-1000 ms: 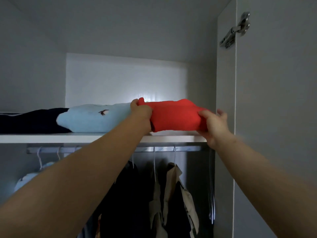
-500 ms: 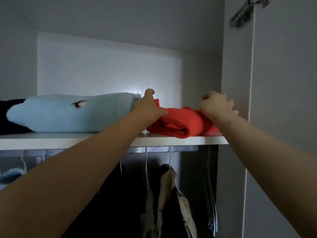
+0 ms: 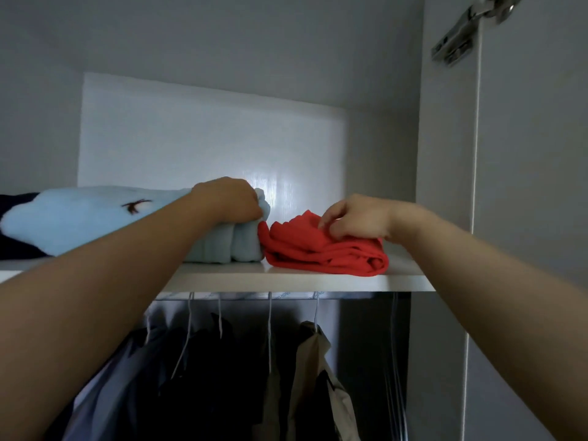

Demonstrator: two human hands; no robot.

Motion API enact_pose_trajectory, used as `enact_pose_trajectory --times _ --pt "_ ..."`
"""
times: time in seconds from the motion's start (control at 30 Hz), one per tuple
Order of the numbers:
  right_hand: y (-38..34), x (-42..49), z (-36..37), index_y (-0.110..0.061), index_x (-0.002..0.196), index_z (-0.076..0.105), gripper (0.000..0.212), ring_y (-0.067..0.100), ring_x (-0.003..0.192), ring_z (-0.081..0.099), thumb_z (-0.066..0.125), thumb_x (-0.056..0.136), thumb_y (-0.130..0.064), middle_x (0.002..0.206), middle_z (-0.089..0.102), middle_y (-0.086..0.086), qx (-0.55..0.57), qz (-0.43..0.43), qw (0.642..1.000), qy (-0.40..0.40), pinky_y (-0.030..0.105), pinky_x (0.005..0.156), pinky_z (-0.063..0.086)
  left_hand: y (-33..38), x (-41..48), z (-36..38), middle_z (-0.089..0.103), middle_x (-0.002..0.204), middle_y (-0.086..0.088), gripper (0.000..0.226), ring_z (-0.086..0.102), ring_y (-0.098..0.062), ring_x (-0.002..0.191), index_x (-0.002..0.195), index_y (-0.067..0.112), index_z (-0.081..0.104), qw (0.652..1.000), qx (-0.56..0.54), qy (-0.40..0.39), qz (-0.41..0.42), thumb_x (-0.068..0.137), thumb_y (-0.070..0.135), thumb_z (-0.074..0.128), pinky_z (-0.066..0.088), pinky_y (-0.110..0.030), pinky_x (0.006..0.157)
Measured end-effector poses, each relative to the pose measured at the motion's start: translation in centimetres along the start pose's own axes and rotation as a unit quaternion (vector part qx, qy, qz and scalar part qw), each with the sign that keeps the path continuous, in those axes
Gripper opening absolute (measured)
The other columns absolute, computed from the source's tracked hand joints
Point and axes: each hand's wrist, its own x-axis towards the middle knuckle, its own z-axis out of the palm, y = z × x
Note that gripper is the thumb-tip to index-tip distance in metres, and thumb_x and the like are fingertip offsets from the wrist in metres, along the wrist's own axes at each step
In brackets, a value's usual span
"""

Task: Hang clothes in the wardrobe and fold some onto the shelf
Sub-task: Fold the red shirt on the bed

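Two sets of curled fingers: right hand pinches red garment top, left hand grips light blue garment end. Both garments lie touching on shelf, red at right. Step: tidying folds; next likely let go, pull arms clear.

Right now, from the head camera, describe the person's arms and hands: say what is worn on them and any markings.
The left forearm and right forearm are bare as far up as the frame shows, with no sleeve or cuff in sight. The left hand and right hand wear no gloves. No watch, bracelet, ring, tape or marking shows on the visible sides.
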Motion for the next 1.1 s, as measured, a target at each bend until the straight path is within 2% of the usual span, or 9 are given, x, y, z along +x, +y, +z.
enact_pose_trajectory --times 0.07,0.17,0.3,0.37,0.47,0.6,0.77,0.87,1.1 --pt "-1.7 0.6 0.6 -0.016 0.105 0.065 0.030 0.021 0.100 0.057 0.051 0.086 -0.035 0.112 0.064 0.001 -0.094 0.017 0.995 0.033 0.028 0.084 0.044 0.1 0.0 0.4 0.056 0.115 -0.001 0.025 0.049 -0.020 0.100 0.111 0.024 0.059 1.000 -0.013 -0.002 0.004 0.092 0.030 0.042 0.039 -0.032 0.083" --pt "-2.1 1.9 3.1 -0.031 0.132 0.046 0.063 0.024 0.117 0.049 0.037 0.081 -0.067 0.133 0.049 0.001 -0.142 0.019 0.989 -0.022 0.032 0.084 0.034 -0.2 0.1 0.9 0.058 0.109 0.000 0.015 0.047 -0.015 0.088 0.097 0.025 0.060 0.999 -0.053 -0.005 0.012 0.091 0.028 0.047 0.035 -0.028 0.076" --pt "0.3 2.7 4.5 -0.048 0.139 0.031 0.054 0.021 0.133 0.036 0.039 0.087 -0.062 0.148 0.035 -0.006 -0.160 -0.080 0.983 -0.041 0.037 0.108 0.029 -1.1 0.2 1.0 0.059 0.114 0.001 0.020 0.047 -0.010 0.083 0.103 0.024 0.065 0.993 -0.122 0.002 0.004 0.088 0.030 0.053 0.036 -0.024 0.068" --pt "1.3 3.2 4.5 -0.048 0.139 0.030 0.055 0.019 0.137 0.030 0.039 0.086 -0.063 0.151 0.030 -0.009 -0.134 -0.100 0.985 -0.030 0.042 0.114 0.023 -1.4 0.3 1.3 0.060 0.116 0.000 0.024 0.049 -0.013 0.090 0.106 0.022 0.066 0.989 -0.144 0.012 -0.005 0.089 0.030 0.052 0.038 -0.025 0.074" --pt "1.2 4.1 5.1 -0.050 0.138 0.031 0.056 0.020 0.136 0.031 0.039 0.085 -0.065 0.150 0.032 -0.010 -0.138 -0.094 0.986 -0.019 0.044 0.112 0.024 -1.1 0.5 1.9 0.061 0.113 0.001 0.023 0.053 -0.016 0.100 0.097 0.021 0.065 0.993 -0.118 0.019 -0.013 0.090 0.034 0.048 0.041 -0.032 0.090" --pt "-0.1 5.1 5.9 -0.052 0.137 0.031 0.053 0.023 0.132 0.037 0.036 0.086 -0.065 0.148 0.038 -0.007 -0.137 -0.058 0.989 0.002 0.046 0.109 0.029 -0.5 0.2 2.2 0.060 0.103 0.002 0.018 0.049 -0.016 0.090 0.081 0.028 0.054 0.996 -0.077 0.033 -0.011 0.092 0.036 0.042 0.039 -0.032 0.080" --pt "-0.6 5.1 6.2 -0.052 0.131 0.039 0.045 0.023 0.128 0.042 0.039 0.086 -0.056 0.141 0.046 -0.008 -0.136 -0.049 0.989 0.008 0.048 0.106 0.030 -0.8 -0.7 2.3 0.059 0.115 0.008 0.029 0.052 -0.017 0.105 0.104 0.039 0.062 0.998 -0.055 0.006 -0.009 0.083 0.052 0.047 0.039 -0.038 0.095" --pt "-1.3 4.7 6.5 -0.049 0.118 0.052 0.034 0.019 0.122 0.045 0.041 0.086 -0.048 0.129 0.054 -0.011 -0.084 -0.076 0.994 0.003 0.049 0.105 0.028 -0.8 -1.4 2.0 0.051 0.125 0.008 0.049 0.048 -0.019 0.113 0.114 0.043 0.059 0.999 -0.042 -0.008 0.016 0.069 0.059 0.049 0.036 -0.039 0.098" --pt "-1.1 4.1 6.5 -0.050 0.120 0.050 0.036 0.018 0.126 0.040 0.036 0.087 -0.053 0.134 0.050 -0.012 -0.116 -0.047 0.992 0.023 0.049 0.104 0.022 0.3 -1.2 2.7 0.049 0.119 0.005 0.037 0.041 -0.018 0.097 0.114 0.040 0.057 0.998 0.051 0.039 -0.007 0.078 0.044 0.055 0.029 -0.035 0.083"
